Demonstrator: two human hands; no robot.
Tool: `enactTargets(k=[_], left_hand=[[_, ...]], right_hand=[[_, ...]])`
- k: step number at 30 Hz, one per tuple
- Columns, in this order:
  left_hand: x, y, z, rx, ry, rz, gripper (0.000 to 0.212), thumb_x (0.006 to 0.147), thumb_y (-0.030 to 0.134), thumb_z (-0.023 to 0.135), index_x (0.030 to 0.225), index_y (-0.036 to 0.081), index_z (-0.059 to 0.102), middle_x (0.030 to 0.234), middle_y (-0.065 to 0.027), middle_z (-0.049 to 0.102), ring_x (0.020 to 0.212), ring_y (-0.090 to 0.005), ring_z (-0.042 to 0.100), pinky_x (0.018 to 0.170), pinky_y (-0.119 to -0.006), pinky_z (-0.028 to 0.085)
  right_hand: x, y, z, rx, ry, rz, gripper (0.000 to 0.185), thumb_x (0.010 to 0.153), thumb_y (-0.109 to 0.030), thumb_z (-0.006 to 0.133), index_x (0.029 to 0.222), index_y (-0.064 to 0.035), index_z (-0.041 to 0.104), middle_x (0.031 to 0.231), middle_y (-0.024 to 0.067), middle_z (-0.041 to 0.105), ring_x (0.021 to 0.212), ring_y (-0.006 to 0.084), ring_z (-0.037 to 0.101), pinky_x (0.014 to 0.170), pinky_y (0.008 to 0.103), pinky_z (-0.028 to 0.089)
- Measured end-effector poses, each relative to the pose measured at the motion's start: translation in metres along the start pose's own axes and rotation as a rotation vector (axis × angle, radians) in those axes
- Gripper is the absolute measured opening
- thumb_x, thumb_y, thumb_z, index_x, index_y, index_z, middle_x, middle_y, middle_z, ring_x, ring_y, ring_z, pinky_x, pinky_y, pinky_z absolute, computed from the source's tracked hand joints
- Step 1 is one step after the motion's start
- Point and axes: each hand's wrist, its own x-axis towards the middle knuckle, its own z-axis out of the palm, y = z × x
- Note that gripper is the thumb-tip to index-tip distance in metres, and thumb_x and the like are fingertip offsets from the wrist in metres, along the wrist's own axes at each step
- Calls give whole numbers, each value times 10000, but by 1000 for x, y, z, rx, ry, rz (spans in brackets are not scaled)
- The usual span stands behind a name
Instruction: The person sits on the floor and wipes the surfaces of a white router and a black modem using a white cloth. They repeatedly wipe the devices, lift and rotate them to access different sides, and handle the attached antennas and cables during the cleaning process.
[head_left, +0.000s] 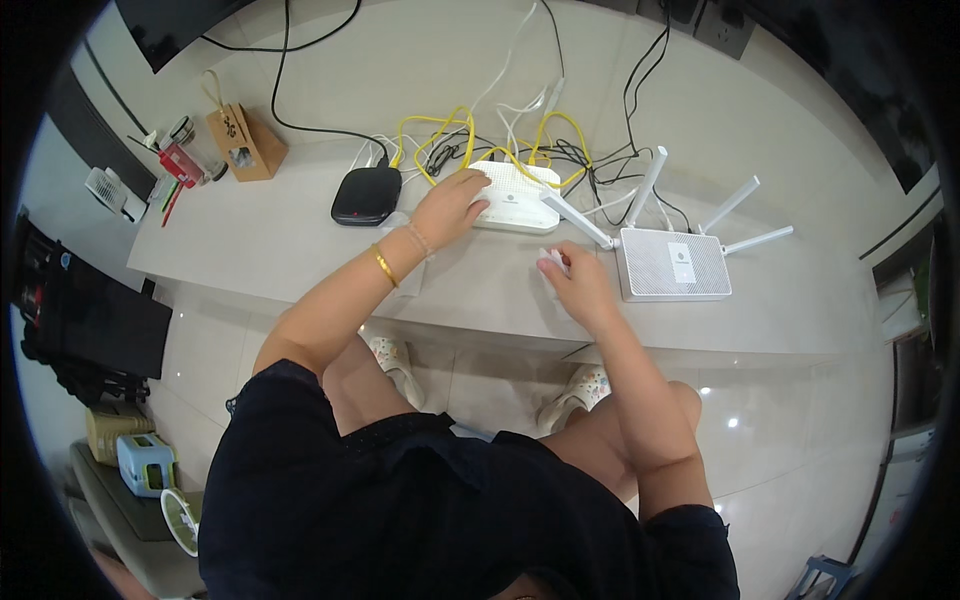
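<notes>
My left hand (452, 208) rests on the left end of a white modem box (517, 206), fingers spread over its top. My right hand (574, 281) pinches a crumpled white tissue (553, 260) just above the shelf, between that box and a white router (652, 270) with several raised antennas. A black set-top box (367, 196) lies left of my left hand. Under my left wrist is a thin, whitish, partly see-through sheet (409, 281), partly hidden by the forearm. Yellow cables (574, 131) run behind and over the modem box.
Tangled black and white cables lie along the wall behind the devices. A brown paper bag (251, 150), a glass jar (196, 150), a red container (180, 163) and a small white fan (116, 193) stand at the left. The shelf's front edge (480, 328) runs above my knees.
</notes>
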Motion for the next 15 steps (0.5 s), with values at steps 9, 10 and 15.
enactTargets(k=[9, 10, 15], left_hand=[[92, -20, 29, 493, -461, 71, 281, 803, 93, 514, 1075, 48, 568, 1048, -146, 571, 969, -279, 566, 823, -359, 468], [97, -20, 29, 501, -479, 119, 288, 802, 96, 515, 1083, 53, 561, 1035, -141, 572, 960, -274, 569, 812, -359, 471], [104, -20, 20, 421, -347, 430, 295, 810, 99, 510, 1103, 68, 519, 1007, -127, 570, 935, -261, 575, 767, -361, 485]], right_hand=[[44, 38, 54, 342, 258, 261, 363, 816, -201, 647, 1056, 59, 569, 865, 84, 599, 769, 129, 532, 668, 258, 432], [50, 51, 61, 299, 282, 223, 356, 815, -193, 648, 1060, 54, 572, 858, 75, 598, 763, 122, 527, 664, 251, 427], [62, 62, 69, 412, 288, 117, 308, 811, -144, 643, 1046, 46, 583, 844, 59, 606, 748, 113, 516, 659, 244, 415]])
